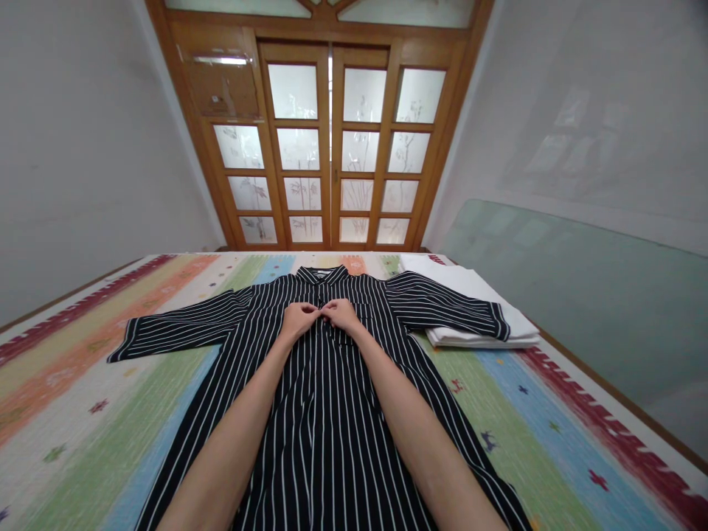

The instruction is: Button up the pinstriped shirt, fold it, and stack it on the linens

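A black shirt with thin white stripes [326,413] lies flat and face up on a striped, many-coloured bedcover [82,383], its collar at the far end and both short sleeves spread out. My left hand [299,318] and my right hand [341,313] meet at the shirt's front placket, just below the collar. Both have their fingers curled and pinched on the fabric at the centre line. What exactly sits between the fingertips is too small to make out.
A folded white cloth [481,310] lies at the far right of the bed, partly under the shirt's right sleeve. Wooden doors with frosted glass panes [332,147] stand beyond the bed. A wall with a pale green lower panel [580,295] runs along the right side.
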### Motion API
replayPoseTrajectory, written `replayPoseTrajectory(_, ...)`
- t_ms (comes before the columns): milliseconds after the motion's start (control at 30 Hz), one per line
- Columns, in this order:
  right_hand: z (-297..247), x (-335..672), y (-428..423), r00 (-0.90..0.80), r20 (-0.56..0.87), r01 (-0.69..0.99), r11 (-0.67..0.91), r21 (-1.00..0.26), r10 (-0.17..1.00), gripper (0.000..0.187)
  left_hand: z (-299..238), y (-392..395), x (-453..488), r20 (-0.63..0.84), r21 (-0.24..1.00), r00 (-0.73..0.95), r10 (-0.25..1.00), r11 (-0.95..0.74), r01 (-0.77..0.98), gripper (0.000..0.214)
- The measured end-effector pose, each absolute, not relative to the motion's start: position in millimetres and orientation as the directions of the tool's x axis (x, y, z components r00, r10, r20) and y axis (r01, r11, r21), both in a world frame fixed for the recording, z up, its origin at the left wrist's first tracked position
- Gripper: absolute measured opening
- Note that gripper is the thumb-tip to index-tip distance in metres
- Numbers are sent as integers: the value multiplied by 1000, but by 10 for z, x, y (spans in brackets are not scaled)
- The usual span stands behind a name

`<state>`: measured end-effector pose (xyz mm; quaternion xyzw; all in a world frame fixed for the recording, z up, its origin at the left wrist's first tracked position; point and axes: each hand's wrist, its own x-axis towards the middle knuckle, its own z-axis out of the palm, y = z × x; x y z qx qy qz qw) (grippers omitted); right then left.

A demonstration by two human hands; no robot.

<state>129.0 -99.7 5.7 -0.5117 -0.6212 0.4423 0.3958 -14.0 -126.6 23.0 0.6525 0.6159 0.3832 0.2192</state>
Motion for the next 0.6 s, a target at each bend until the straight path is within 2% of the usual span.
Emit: replayPoseTrajectory(600,81,1281,-1093,-168,130,323,179,-929,977,10,109,-1175,-159,299,757,-84,951,-183,627,15)
